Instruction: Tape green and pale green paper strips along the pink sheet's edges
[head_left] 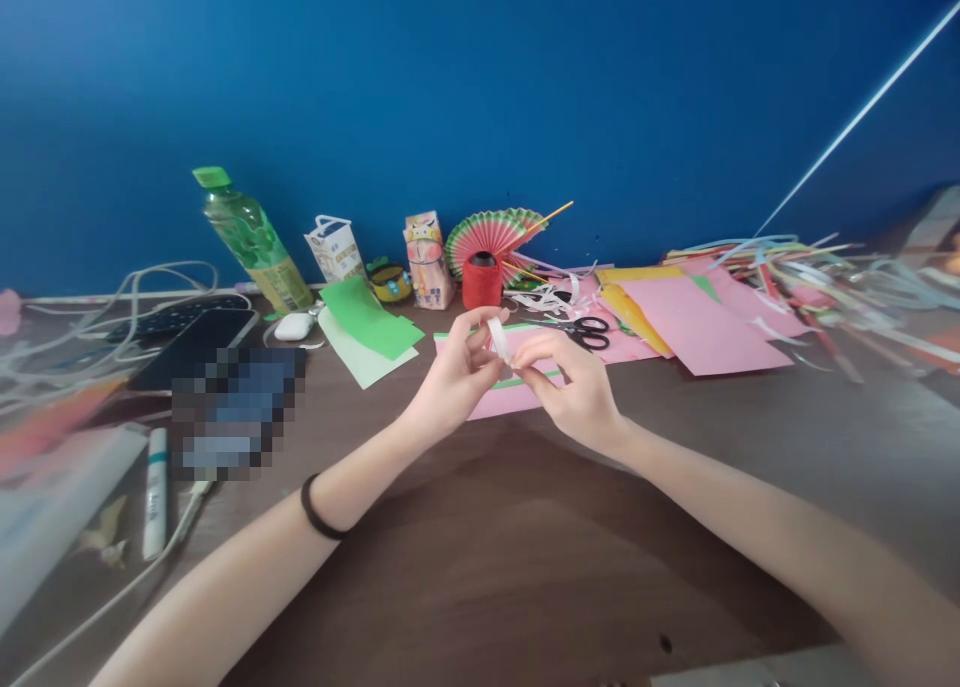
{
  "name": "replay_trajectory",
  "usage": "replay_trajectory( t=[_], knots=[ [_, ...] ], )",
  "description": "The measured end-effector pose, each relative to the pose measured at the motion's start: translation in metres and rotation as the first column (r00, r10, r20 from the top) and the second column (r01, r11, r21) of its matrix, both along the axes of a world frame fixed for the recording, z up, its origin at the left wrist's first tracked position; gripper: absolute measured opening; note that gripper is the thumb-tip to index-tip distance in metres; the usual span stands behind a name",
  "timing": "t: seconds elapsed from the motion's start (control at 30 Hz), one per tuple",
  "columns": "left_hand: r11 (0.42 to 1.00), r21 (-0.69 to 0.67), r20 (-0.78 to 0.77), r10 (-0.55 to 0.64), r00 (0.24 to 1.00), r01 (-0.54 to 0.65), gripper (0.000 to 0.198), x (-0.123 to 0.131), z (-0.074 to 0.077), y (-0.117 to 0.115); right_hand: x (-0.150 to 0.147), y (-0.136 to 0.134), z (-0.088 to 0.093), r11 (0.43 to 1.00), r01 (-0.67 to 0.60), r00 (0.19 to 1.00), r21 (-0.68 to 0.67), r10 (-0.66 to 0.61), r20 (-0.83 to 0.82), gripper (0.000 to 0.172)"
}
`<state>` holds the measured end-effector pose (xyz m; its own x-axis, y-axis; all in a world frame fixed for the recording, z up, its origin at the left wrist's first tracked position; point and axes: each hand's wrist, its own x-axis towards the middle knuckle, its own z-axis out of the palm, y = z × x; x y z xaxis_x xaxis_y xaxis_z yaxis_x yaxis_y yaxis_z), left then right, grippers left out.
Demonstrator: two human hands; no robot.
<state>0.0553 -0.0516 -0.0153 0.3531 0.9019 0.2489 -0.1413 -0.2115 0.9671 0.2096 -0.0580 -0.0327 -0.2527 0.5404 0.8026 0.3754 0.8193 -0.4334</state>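
Note:
My left hand (454,377) pinches a small white roll of tape (498,337) between thumb and fingers above the brown table. My right hand (571,387) meets it from the right, its fingertips closed on the roll's lower edge or loose end. Both hands hover over a pink paper sheet with green strips (504,395). A black band sits on my left wrist. Black-handled scissors (587,332) lie just behind my right hand.
Green papers (367,329), a red thread spool (481,282), a paper fan (491,232), small cartons and a green bottle (251,237) stand along the blue wall. Pink sheets and paper strips (750,287) spread right. A phone, cables and a pen (155,492) lie left.

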Motion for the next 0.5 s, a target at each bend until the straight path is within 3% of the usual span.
replay_trajectory(
  t=[0.5],
  knots=[
    [0.996,-0.069,0.016,0.051,0.999,-0.050,0.048,-0.0023,0.0061,0.0042,-0.0016,-0.0018,0.0017,0.993,-0.053,0.998,0.104,0.051,0.031,0.018]
  ],
)
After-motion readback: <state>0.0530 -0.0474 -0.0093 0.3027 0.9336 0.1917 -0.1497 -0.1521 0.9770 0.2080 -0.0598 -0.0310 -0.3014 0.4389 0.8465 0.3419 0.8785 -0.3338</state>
